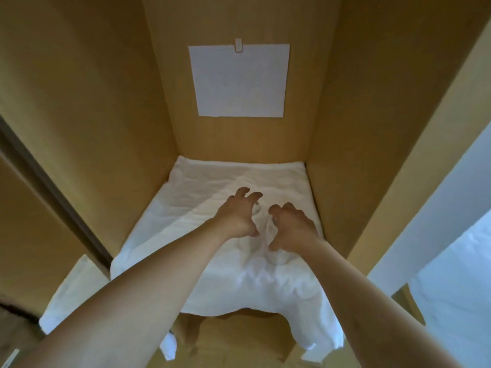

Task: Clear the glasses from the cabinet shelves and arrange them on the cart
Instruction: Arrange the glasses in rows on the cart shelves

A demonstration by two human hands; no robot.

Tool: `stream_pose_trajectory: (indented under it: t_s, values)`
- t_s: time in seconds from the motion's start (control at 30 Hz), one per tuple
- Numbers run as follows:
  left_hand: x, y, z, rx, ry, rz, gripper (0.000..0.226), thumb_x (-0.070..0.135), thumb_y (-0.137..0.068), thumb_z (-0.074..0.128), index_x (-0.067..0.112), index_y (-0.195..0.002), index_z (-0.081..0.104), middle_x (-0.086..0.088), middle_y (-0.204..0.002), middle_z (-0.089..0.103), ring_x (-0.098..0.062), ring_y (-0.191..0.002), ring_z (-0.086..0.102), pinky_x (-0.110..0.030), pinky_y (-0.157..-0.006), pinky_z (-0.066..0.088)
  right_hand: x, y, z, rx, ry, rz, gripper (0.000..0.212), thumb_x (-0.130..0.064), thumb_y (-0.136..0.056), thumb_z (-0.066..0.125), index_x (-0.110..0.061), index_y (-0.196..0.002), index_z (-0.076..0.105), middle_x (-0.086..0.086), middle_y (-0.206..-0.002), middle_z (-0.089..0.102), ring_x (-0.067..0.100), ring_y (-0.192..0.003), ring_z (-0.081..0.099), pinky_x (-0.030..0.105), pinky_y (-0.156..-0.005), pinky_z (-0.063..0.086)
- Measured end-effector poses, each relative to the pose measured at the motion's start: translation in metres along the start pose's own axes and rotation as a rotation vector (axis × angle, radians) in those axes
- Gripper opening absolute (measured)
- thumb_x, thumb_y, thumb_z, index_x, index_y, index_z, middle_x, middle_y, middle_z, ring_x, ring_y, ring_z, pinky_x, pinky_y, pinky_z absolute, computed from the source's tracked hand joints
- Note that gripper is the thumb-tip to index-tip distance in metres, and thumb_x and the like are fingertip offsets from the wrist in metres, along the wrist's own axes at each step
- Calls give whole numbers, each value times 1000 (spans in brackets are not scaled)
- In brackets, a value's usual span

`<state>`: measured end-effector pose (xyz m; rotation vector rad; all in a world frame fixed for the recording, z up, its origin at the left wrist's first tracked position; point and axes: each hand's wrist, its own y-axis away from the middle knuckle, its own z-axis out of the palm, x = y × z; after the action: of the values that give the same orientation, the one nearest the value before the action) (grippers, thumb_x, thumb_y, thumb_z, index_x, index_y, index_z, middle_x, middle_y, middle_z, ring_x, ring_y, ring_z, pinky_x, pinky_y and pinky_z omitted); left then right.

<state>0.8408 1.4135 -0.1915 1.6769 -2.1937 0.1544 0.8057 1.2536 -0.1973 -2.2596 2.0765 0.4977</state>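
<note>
In the head view, both bare forearms reach forward into a tall light-brown wooden cabinet (pixel 93 115); its shelf is covered by a crumpled white cloth (pixel 212 187) whose front edge hangs down over the shelf lip; a square white sheet of paper (pixel 239 81) hangs on the back wall from a small pale clip (pixel 238 45).

The left hand (pixel 236 216) is over the middle of the cloth, its fingers (pixel 243 193) spread and curled like a claw, thumb pointing toward the other hand; its grip is released, closing on nothing that can be seen. The right hand (pixel 292 227) is just beside it, nearer the cabinet's right wall, fingers likewise bent downward, thumb low; its grip is also released, with no object clearly inside it.

Between the two hands, and partly beneath the right one, stand faint clear drinking glasses (pixel 265 235) on the cloth; they are blurred and nearly the same tone as the fabric, so their number and outline cannot be told; the nearest one lies just below the right thumb, in the gap between both palms; whether any fingertip touches glass cannot be told.

At the lower left a second white cloth (pixel 69 296) shows on a lower surface beside the cabinet; at the right edge a pale blue-white wall (pixel 451 235) is visible.
</note>
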Motion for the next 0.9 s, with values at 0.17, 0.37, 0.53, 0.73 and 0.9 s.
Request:
stream_pose_trajectory:
  t_s: [0.17, 0.37, 0.53, 0.73, 0.9]
  values:
    - [-2, -13, 4, -34, 49, 69, 74, 16, -65, 85, 28, -127, 46, 1, -115, 47, -22, -91, 56, -28, -59, 41, -5, -1, 4, 14, 47, 41, 84, -26, -67, 88, -28, -136, 40, 1, -122, 43, 26, -106, 52, 35, -76, 45]
    - [-4, -18, 6, -39, -32, 100, 67, 17, -66, 84, 24, -119, 43, -3, -111, 42, -29, -85, 57, -31, -60, 39, -15, 5, 7, 47, 74, 123, 83, -23, -68, 86, -29, -136, 38, 2, -124, 43, 27, -103, 55, 37, -83, 52]
    - [-8, -14, 9, -17, -67, 65, 70, 22, -71, 78, 28, -129, 39, -2, -106, 36, -26, -80, 52, -28, -52, 31, -20, 18, 12, 83, 84, 183, 77, -12, -76, 74, -26, -140, 35, 5, -126, 40, 26, -99, 51, 35, -79, 51]
    - [-15, 13, 6, 81, -44, 28, 72, 31, -66, 81, 28, -126, 41, -4, -111, 45, -27, -78, 53, -28, -52, 32, -27, 52, 17, 179, 18, 248, 74, -3, -75, 72, -23, -138, 38, 7, -121, 41, 27, -94, 55, 38, -75, 58]
    - [-11, 49, -3, 174, 76, -57, 80, 49, -61, 87, 22, -121, 42, -5, -110, 51, -31, -91, 58, -34, -67, 43, -28, 99, 23, 321, -59, 299, 71, -16, -69, 82, -23, -125, 38, 3, -113, 38, 26, -89, 51, 34, -63, 53]
